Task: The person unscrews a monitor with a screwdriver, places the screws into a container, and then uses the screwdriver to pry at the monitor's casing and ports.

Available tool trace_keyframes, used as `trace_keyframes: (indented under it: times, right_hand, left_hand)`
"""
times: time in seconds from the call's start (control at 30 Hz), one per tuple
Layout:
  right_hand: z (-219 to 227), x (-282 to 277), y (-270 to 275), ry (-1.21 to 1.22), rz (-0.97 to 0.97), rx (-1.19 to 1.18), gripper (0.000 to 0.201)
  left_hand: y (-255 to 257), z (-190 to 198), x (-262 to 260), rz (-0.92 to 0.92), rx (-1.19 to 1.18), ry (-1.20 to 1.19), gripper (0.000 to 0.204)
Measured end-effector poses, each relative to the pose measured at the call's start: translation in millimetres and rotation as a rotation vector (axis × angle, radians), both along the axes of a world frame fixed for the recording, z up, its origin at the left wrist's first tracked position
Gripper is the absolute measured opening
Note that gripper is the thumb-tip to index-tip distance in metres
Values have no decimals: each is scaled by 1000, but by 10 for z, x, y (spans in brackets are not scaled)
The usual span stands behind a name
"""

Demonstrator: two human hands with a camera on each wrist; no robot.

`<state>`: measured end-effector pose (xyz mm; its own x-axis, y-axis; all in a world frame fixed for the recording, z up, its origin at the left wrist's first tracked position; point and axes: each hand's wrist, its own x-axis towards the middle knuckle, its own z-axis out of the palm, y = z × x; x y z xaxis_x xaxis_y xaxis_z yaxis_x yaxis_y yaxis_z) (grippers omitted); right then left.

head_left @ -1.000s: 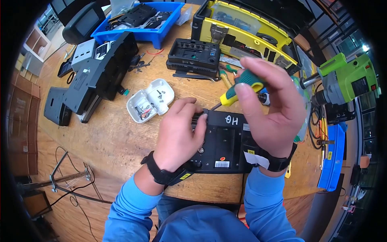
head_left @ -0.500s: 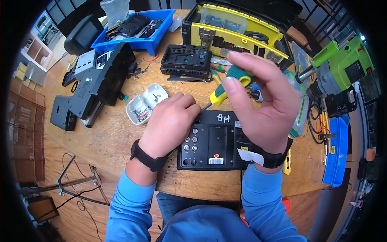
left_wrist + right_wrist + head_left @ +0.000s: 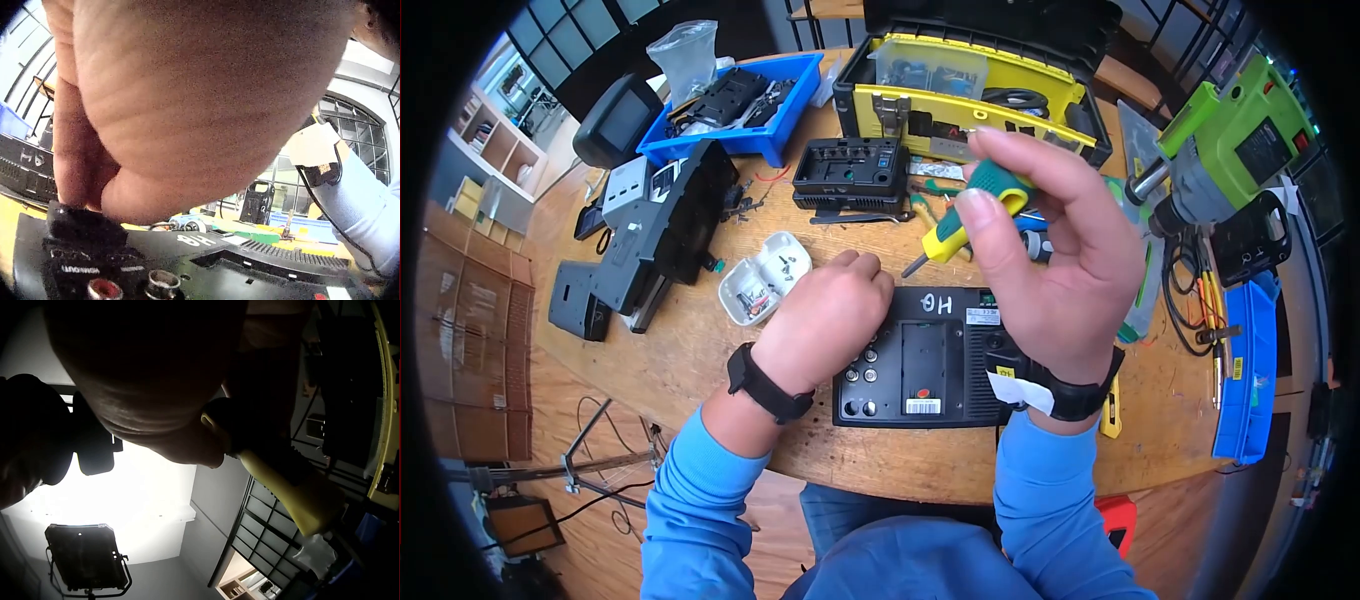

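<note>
A black monitor-like device (image 3: pixel 870 400) with "HQ" written on it lies on the wooden table, its connector side facing up. At its far left corner my left hand (image 3: pixel 825 320) bends over the edge. In the left wrist view, thumb and fingers pinch a small black part (image 3: pixel 84 228) at that corner, beside the round sockets (image 3: pixel 164 284). My right hand (image 3: pixel 1065 250) holds a green and yellow screwdriver (image 3: pixel 945 238) above the device. The screwdriver's shaft (image 3: pixel 915 265) points down and left, its tip near the left hand's knuckles and apart from them.
A white open case (image 3: pixel 745 290) with screws stands left of the device. Behind are a black unit (image 3: pixel 850 190), a blue bin (image 3: pixel 775 140) and a yellow toolbox (image 3: pixel 870 120). Black housings (image 3: pixel 620 260) stand left; a green drill (image 3: pixel 1250 150) and blue tray (image 3: pixel 1250 400) are right.
The screwdriver tip has come away from the device's corner. My left hand has rolled over, from thumb along the corner to knuckles up. The head view has shifted a little.
</note>
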<state>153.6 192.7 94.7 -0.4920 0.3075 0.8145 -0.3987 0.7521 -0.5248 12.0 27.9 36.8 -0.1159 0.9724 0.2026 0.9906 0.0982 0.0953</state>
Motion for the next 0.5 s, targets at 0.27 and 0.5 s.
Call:
trace_keyframes:
  times: [0.27,0.5]
  right_hand:
    - [20,82,71,37,-23,-16,37]
    - [44,145,95,48,-58,-49,37]
  left_hand:
    - [23,32,86,-62,-8,-63,10]
    - [-30,-37,122,-24,28,-54,12]
